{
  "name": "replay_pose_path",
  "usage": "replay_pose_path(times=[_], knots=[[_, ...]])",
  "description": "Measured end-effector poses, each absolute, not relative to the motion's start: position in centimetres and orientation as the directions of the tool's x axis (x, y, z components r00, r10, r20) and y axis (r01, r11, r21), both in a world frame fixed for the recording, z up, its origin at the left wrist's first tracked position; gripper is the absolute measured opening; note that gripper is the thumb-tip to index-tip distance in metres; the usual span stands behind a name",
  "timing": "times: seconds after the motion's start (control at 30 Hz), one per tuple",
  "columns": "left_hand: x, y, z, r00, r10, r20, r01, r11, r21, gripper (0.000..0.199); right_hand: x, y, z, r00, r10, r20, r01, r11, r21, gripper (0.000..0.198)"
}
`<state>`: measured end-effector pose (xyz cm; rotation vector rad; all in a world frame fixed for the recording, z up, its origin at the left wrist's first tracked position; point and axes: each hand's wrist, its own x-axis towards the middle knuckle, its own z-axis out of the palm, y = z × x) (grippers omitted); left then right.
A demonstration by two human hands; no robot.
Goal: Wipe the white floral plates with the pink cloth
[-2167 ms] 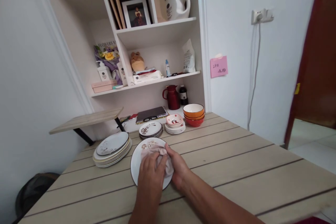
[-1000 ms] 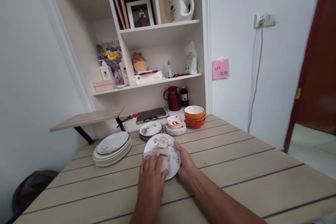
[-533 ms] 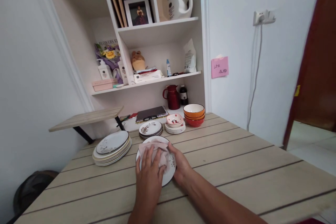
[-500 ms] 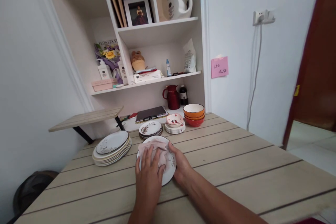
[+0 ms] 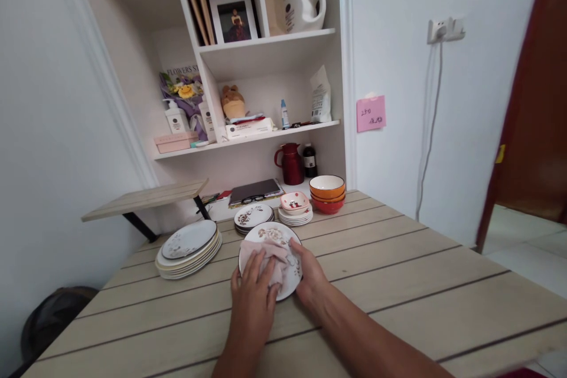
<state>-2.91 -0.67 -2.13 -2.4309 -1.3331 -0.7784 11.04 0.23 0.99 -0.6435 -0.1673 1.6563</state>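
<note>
A white plate (image 5: 290, 248) with a brown flower pattern and dark rim is held above the table, tilted toward me. My right hand (image 5: 311, 279) grips its right edge, thumb on the face and the other fingers behind, hidden. Against the plate's lower left my left hand (image 5: 252, 298) presses a crumpled pink cloth (image 5: 270, 251), its fingers lying across the folds. Just behind stands a stack of small flowered plates (image 5: 254, 216). A stack of larger plates (image 5: 190, 245) sits to the left.
Small white dishes (image 5: 295, 217) under a panda-patterned square dish (image 5: 295, 203) stand beside orange and red bowls (image 5: 326, 194) at the table's (image 5: 398, 271) back. A raised wooden shelf (image 5: 146, 198) is at left. Behind are a red jug (image 5: 291, 164) and a dark laptop (image 5: 256, 192).
The plate has moved slightly up and right with my hands. The cloth under my left hand has slid lower on the plate's face, baring the flowers near the top.
</note>
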Motion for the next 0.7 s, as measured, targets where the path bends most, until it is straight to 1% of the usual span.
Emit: replay_pose_path(times=[0.07, 0.17, 0.27, 0.37, 0.47, 0.57, 0.7], knots=[[-2.8, -0.9, -1.8, 0.444, 0.676, 0.588, 0.831, -0.556, 0.012, 0.051, 10.8, 0.0, 1.0, -0.071, 0.947, -0.315, -0.862, -0.216, -0.458, 0.041], [-2.6, -1.0, -1.5, 0.422, 0.666, 0.615, 0.85, -0.527, -0.012, 0.052, 10.4, -0.2, 1.1, -0.071, 0.95, -0.305, -0.865, -0.212, -0.456, 0.04], [-2.6, -0.8, -1.5, 0.341, 0.695, 0.633, 0.906, -0.423, -0.024, 0.048, 9.9, -0.3, 1.1, -0.051, 0.955, -0.292, -0.863, -0.19, -0.469, 0.038], [-2.8, -0.6, -1.5, 0.223, 0.722, 0.655, 0.957, -0.291, -0.004, 0.043, 9.6, -0.2, 1.0, -0.051, 0.952, -0.303, -0.852, -0.2, -0.484, 0.037], [-3.0, -0.7, -1.4, 0.16, 0.716, 0.68, 0.975, -0.221, 0.003, 0.043, 9.9, 0.0, 1.0, -0.041, 0.945, -0.323, -0.865, -0.196, -0.463, 0.035], [-2.9, -0.9, -1.3, 0.151, 0.693, 0.705, 0.978, -0.208, -0.004, 0.042, 10.7, 0.2, 1.1, -0.003, 0.943, -0.333, -0.876, -0.163, -0.454, 0.035], [-2.6, -1.2, -1.1, 0.196, 0.675, 0.711, 0.964, -0.265, -0.015, 0.038, 11.6, 0.4, 1.3, 0.018, 0.947, -0.321, -0.879, -0.137, -0.456, 0.036]])
